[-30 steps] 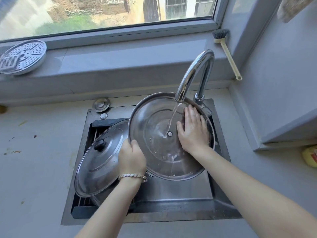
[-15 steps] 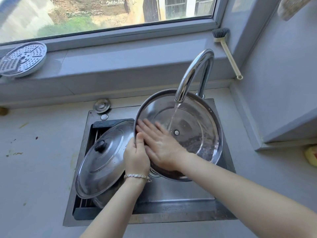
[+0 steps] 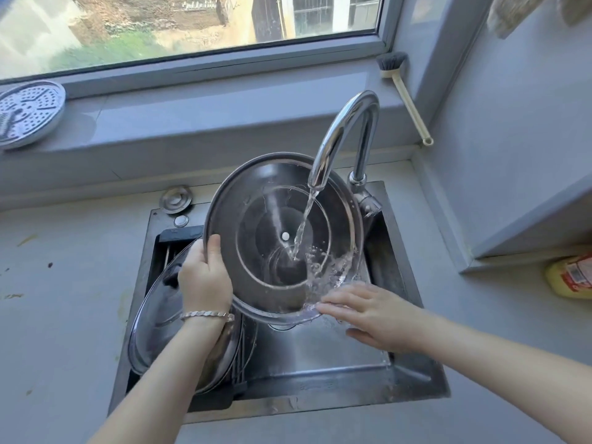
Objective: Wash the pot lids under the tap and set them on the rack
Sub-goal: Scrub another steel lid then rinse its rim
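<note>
Over the near edge of the sink (image 3: 320, 357), two bare forearms reach in. A second lid (image 3: 153, 318), knob up, leans on the dark rack (image 3: 217, 400) in the sink's left part, half hidden behind the left forearm. The left hand (image 3: 205, 280), a silver bracelet (image 3: 206, 315) at its wrist, grips the left rim of a large steel pot lid (image 3: 256, 193), thumb hooked over the edge. The right hand (image 3: 368, 315) lies open, fingers straight, their tips touching the lid's lower right rim where water spills off. That lid is held tilted above the sink's middle, hollow underside up. The stream (image 3: 304, 225) from the tap (image 3: 342, 129) strikes it just right of the centre rivet. Left of the sink, the grey tabletop (image 3: 64, 283) shows a few specks. A round metal cap (image 3: 176, 199) sits at the sink's far left corner. Right of the sink lies a yellow bottle (image 3: 570, 277). Beyond the sink, on the window sill, a perforated steamer plate (image 3: 27, 113) rests to the left and a dish brush (image 3: 403, 94) leans in the right corner.
</note>
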The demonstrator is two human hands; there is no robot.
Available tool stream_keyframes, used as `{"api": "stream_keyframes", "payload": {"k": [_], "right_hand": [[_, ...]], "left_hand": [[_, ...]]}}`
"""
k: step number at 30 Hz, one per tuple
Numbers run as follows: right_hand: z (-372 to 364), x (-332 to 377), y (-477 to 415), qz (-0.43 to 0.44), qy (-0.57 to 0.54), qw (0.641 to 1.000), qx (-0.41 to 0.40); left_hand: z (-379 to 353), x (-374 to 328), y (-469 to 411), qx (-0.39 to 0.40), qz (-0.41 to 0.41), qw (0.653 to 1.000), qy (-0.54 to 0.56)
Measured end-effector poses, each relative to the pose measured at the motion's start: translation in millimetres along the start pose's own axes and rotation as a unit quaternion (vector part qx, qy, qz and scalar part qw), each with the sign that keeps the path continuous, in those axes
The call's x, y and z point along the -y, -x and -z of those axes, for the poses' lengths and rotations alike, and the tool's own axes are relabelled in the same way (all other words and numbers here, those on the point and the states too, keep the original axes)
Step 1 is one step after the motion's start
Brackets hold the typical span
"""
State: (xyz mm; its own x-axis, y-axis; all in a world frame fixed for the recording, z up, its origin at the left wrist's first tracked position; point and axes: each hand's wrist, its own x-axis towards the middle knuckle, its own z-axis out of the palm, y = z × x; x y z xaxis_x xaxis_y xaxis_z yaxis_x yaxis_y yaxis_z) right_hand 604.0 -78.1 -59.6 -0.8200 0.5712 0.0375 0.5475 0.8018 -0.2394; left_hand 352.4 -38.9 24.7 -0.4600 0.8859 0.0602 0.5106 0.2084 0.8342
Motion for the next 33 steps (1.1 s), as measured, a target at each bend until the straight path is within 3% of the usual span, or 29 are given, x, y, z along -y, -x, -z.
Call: {"api": "stream_keyframes", "payload": {"k": [4,7,13,17,22,25,27,33], "right_hand": [[-5.1,-15.3,4.8,-0.116,0.095,0.986,-0.071],[-14.3,10.7,-13.4,-0.196,0.051,0.969,-0.141],[-13.1,50.2,-22.9,-0.050,-0.065,0.988,-0.133],[-15.2,6.7,-7.1,0.012,0.010,0.995,-0.103],[-6.8,-47.4,8.4,0.102,0.149,0.981,-0.068],[8.9,-73.0,6.6,0.097,0.209,0.972,-0.055],[15.1,-84.3,8.2,0.096,0.250,0.963,-0.028],[27.9,-90.3,-17.9,0.072,0.326,0.941,-0.049]], "left_hand": [[-2.4,-6.1,3.0,-0.023,0.007,1.000,-0.008],[-9.5,-9.3,2.9,-0.056,0.030,0.998,-0.014],[-8.0,-5.1,0.8,-0.054,0.027,0.997,-0.041],[3.8,-1.4,-8.6,0.020,-0.001,0.996,-0.083],[15.2,-5.4,-30.0,0.152,-0.043,0.971,-0.180],[13.0,-10.4,-43.5,0.267,-0.059,0.925,-0.262],[11.6,-15.6,-49.9,0.298,-0.045,0.912,-0.277],[-7.3,-36.0,-44.6,0.389,-0.033,0.869,-0.304]]}}
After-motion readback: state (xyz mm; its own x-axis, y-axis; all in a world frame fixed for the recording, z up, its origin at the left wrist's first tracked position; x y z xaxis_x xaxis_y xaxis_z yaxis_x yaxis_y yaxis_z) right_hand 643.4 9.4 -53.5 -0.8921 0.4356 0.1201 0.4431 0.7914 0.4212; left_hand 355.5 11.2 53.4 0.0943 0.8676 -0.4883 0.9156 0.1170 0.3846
